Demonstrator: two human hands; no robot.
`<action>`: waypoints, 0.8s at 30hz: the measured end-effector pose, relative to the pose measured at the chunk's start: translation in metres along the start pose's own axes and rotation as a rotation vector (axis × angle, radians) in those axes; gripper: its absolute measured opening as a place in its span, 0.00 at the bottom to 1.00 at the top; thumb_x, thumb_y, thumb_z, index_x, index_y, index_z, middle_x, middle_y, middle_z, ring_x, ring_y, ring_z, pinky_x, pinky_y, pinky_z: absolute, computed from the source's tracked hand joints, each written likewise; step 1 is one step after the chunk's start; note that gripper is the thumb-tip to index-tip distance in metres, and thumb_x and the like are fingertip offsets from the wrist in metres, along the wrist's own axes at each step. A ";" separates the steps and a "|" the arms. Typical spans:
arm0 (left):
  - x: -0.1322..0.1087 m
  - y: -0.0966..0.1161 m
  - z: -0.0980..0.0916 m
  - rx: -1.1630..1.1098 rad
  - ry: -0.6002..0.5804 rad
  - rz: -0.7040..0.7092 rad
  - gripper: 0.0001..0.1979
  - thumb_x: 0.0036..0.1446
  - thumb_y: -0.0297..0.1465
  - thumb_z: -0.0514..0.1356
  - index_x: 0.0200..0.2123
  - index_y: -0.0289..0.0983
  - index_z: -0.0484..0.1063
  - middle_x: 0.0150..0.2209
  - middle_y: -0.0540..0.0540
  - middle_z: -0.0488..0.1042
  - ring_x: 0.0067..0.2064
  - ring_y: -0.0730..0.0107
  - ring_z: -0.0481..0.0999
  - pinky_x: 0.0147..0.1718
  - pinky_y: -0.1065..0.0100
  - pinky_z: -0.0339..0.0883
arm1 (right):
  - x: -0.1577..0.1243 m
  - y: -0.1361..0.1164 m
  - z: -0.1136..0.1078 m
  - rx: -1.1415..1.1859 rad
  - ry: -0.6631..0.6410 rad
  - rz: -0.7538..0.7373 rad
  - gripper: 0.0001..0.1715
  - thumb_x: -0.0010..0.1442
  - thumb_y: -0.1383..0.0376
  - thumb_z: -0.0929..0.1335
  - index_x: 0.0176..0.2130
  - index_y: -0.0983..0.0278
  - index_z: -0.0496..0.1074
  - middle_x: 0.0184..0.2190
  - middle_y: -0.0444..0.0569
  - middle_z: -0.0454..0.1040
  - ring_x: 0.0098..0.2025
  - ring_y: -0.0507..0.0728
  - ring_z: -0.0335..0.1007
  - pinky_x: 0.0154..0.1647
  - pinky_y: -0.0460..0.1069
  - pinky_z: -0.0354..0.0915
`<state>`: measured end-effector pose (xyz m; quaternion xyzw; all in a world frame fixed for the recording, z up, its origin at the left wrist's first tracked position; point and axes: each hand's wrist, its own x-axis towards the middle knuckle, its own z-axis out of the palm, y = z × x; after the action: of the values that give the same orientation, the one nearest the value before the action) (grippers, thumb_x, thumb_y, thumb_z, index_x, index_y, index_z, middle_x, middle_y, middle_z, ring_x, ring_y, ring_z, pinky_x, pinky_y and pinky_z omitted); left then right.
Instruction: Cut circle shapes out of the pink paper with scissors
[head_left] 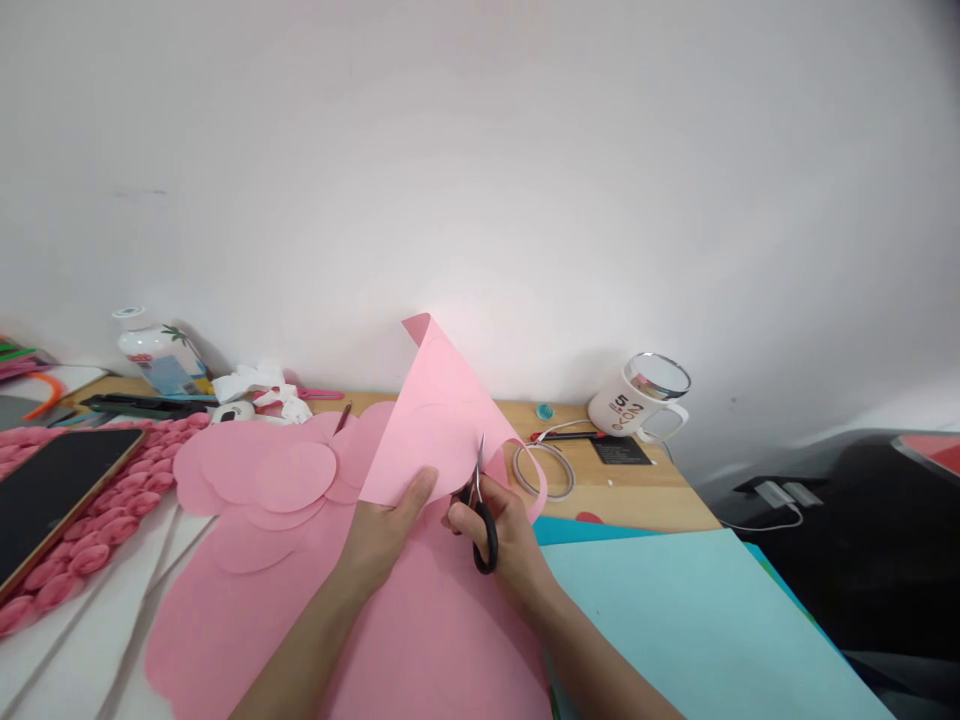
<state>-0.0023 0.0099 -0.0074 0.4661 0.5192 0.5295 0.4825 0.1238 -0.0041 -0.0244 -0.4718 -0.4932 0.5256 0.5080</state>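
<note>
Two hands on one pink sheet

Left hand [390, 530] pinches the lower edge of the pink sheet [439, 420], holding it tilted up off the table [637, 485]. Right hand [502, 530] is closed through the black-handled scissors [481, 510], blades pointing up into the sheet's right edge, just beside the left thumb. Pink paper circles [292, 475] lie left.
</note>
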 end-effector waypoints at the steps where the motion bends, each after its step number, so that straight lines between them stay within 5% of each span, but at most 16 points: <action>1: 0.000 0.000 0.000 0.005 0.003 0.000 0.19 0.47 0.38 0.62 0.43 0.37 0.73 0.46 0.42 0.75 0.51 0.56 0.70 0.49 0.62 0.64 | 0.000 0.001 0.000 0.009 -0.001 0.000 0.09 0.46 0.63 0.69 0.23 0.65 0.65 0.20 0.41 0.63 0.25 0.51 0.57 0.26 0.46 0.54; 24: 0.004 0.001 -0.007 0.094 -0.042 0.024 0.20 0.50 0.41 0.59 0.44 0.36 0.73 0.43 0.41 0.76 0.46 0.56 0.73 0.44 0.62 0.66 | 0.001 0.008 0.000 0.094 -0.026 0.026 0.07 0.45 0.65 0.69 0.27 0.65 0.66 0.16 0.38 0.61 0.22 0.51 0.59 0.23 0.46 0.54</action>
<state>-0.0097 0.0128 -0.0069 0.5054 0.5275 0.5006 0.4644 0.1235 -0.0033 -0.0321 -0.4470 -0.4682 0.5609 0.5162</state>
